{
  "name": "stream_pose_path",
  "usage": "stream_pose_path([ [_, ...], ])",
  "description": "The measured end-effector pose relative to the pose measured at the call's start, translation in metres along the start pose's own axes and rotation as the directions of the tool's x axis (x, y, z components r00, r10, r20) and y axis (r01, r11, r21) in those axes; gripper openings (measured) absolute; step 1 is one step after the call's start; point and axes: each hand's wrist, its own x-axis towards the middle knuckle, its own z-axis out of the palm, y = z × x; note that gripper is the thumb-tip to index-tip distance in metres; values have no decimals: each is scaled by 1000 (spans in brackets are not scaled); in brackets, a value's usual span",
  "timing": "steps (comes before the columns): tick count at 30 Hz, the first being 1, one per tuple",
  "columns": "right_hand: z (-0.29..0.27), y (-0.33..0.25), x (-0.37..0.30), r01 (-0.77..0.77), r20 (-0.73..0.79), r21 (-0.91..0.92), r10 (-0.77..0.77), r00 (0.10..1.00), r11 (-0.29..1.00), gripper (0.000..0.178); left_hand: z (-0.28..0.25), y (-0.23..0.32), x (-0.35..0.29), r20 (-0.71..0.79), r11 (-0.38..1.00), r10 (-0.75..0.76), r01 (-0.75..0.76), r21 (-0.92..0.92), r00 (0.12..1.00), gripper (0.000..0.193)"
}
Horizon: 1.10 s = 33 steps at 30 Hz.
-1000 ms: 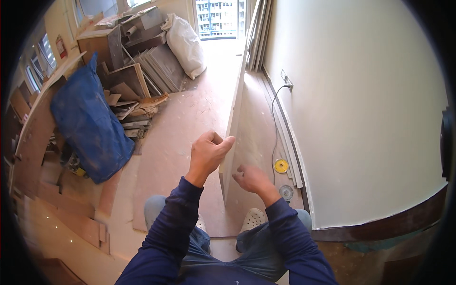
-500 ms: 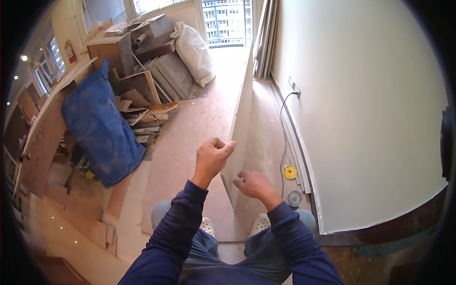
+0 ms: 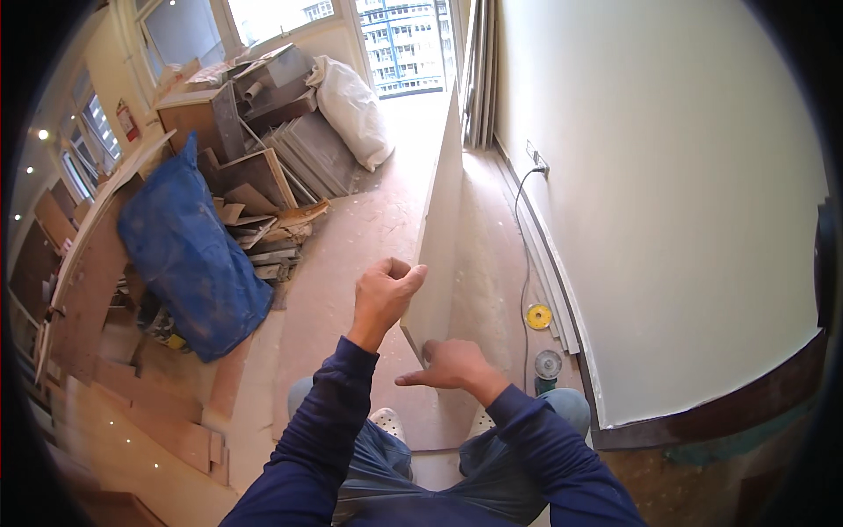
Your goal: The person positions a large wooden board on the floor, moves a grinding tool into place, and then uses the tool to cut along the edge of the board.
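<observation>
A long, pale board (image 3: 439,237) stands on its edge in front of me, running away toward the balcony door. My left hand (image 3: 385,299) is closed over its upper edge near the close end, the thumb lying along the top. Just below, my right hand (image 3: 455,364) is at the board's near end. Its thumb sticks out to the left, apart from the fingers, which touch or nearly touch the board and are partly hidden.
An angle grinder (image 3: 547,365) and a yellow disc (image 3: 538,316) lie right of the board, beside a black cord (image 3: 525,237) plugged into the wall (image 3: 667,220). At left are a blue sack (image 3: 198,255), a white sack (image 3: 351,114) and piled scrap panels (image 3: 312,154).
My right hand has shifted left and a little down to the board's near end, its thumb now stretched out. The left hand keeps its hold on the upper edge.
</observation>
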Motion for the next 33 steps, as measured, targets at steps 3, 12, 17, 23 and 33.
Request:
stream_pose_path([
  [3, 16, -6, 9, -75, -146, 58, 83, 986, 996, 65, 5, -10, 8, 39, 998, 52, -50, -41, 998, 40],
  [12, 34, -5, 23, -86, -275, 109, 113, 955, 990, 42, 11, -14, 56, 208, 980, 195, -181, -87, 958, 77],
  [17, 30, -8, 23, -73, -253, 129, 104, 962, 989, 42, 15, -22, 80, 288, 981, 194, -178, -81, 938, 79],
  [23, 31, -6, 26, -63, -257, 136, 97, 962, 989, 42, 8, -16, 78, 533, 957, 95, 70, -282, 841, 74],
  [33, 27, -8, 24, -57, -195, 179, 92, 977, 982, 40, -42, -210, 50, 339, 946, -280, 319, -65, 898, 73],
])
